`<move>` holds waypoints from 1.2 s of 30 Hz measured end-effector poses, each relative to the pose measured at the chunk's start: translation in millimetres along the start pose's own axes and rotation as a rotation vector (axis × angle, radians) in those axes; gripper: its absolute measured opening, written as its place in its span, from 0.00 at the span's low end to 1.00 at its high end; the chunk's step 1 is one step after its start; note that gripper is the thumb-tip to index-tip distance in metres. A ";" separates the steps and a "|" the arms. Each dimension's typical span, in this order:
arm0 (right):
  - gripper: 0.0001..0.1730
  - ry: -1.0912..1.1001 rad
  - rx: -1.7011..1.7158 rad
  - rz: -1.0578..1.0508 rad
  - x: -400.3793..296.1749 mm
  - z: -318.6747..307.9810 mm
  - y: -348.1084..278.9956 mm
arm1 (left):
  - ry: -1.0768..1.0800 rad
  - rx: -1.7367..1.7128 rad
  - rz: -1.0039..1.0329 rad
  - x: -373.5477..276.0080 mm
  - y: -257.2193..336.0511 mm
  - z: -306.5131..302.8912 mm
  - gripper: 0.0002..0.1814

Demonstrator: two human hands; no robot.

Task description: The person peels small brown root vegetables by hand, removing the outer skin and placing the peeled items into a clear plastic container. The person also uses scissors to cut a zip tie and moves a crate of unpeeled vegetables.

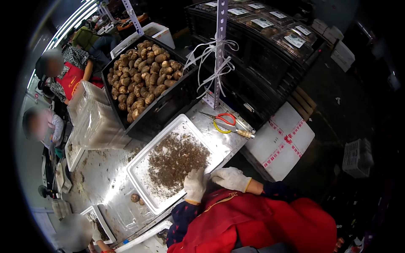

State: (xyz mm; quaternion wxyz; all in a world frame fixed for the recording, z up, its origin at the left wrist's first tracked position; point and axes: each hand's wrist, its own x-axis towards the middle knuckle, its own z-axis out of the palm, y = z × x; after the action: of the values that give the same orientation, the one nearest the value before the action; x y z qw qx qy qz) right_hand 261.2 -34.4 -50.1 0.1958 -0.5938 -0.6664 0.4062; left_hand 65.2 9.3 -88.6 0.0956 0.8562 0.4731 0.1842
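My left hand (194,185), in a white knit glove, rests at the near rim of a white plastic tray (136,170). Brown peelings and dirt (177,159) are spread over the tray's bottom. Close beside it, just outside the same rim, is my right hand (231,178), gloved too. The fingers of both hands are bent and nearly meet; whether they hold anything cannot be told. Beyond the tray stands a black plastic crate (158,110) heaped with small brown taro corms (144,74). Scissors with red and yellow handles (225,118) and a wooden-handled knife (243,133) lie right of the tray.
A perforated metal post (218,57) with white ties rises behind the metal table (98,177). Clear plastic-wrapped containers (98,123) stand left of the crate. Two corms (135,198) lie near the tray. A taped white foam box (281,139) is at right. Several people work at left.
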 end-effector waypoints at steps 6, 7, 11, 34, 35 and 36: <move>0.19 -0.091 -0.055 -0.023 -14.6 16.7 -7.8 | 0.009 0.052 0.012 -20.1 -12.6 -1.0 0.12; 0.19 -0.098 -0.074 -0.026 -17.2 19.4 -6.0 | 0.025 0.048 0.015 -24.2 -16.1 -2.5 0.12; 0.19 -0.134 -0.060 -0.058 -18.3 23.6 9.6 | 0.037 0.050 0.001 -34.3 -22.5 -7.1 0.12; 0.20 0.001 -0.053 -0.153 36.3 -49.8 77.6 | 0.056 0.062 -0.186 -31.0 -30.0 27.2 0.18; 0.20 0.000 -0.051 -0.162 38.6 -48.9 78.1 | 0.047 0.064 -0.197 -29.7 -29.2 26.4 0.18; 0.20 -0.001 -0.052 -0.171 41.0 -49.5 78.5 | 0.072 0.056 -0.183 -28.3 -29.9 27.6 0.18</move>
State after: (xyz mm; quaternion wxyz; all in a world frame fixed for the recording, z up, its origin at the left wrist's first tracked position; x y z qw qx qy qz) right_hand 338.8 17.1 -90.5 0.2139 -0.5393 -0.7252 0.3708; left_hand 39.5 1.6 -130.4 0.0712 0.8046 0.5574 0.1921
